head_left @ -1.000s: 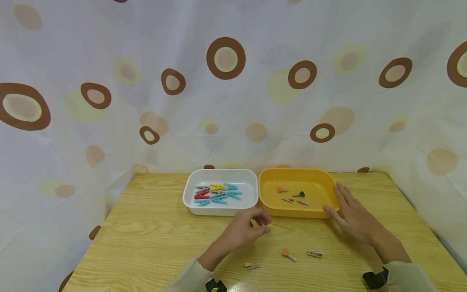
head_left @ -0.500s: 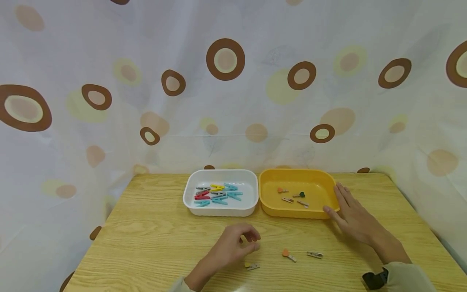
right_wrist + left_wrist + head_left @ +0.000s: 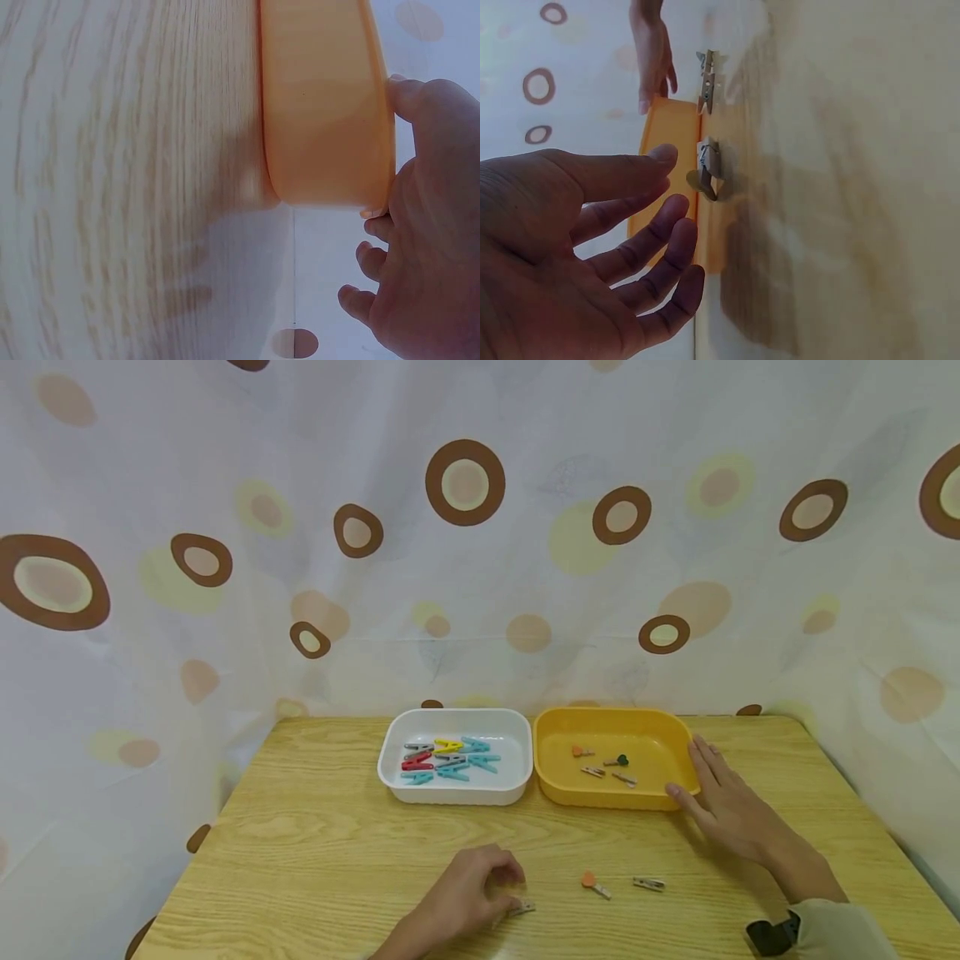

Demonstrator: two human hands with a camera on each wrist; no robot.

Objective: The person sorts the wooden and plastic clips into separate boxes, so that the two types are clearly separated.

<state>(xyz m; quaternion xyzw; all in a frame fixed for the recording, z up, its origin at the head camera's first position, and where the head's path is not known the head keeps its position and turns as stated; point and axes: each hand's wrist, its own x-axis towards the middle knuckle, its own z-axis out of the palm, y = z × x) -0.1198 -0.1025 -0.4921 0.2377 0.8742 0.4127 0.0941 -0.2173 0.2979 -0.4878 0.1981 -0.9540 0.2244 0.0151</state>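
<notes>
My left hand [image 3: 472, 893] is low over the table at a small wooden clothespin [image 3: 522, 907], its fingers loosely bent and the thumb overlapping the pin in the head view. In the left wrist view a gap shows between thumb and fingers, with the clothespin [image 3: 709, 161] just beyond the fingertips. A wooden clothespin with an orange end [image 3: 596, 885] and a plain one [image 3: 648, 883] lie to its right. My right hand [image 3: 731, 810] rests against the right end of the yellow tray [image 3: 611, 797], thumb at the rim [image 3: 390, 127] and fingers extended.
Left of the yellow tray stands a white tray [image 3: 457, 796] with several coloured plastic clothespins [image 3: 450, 760]. Several small wooden clothespins [image 3: 592, 772] lie inside the yellow tray. Behind the wooden table [image 3: 300, 827] hangs a patterned cloth [image 3: 480, 577].
My left hand has moved back from the front of the trays, down and left to the nearest wooden clothespin. My right hand has stayed on the yellow tray.
</notes>
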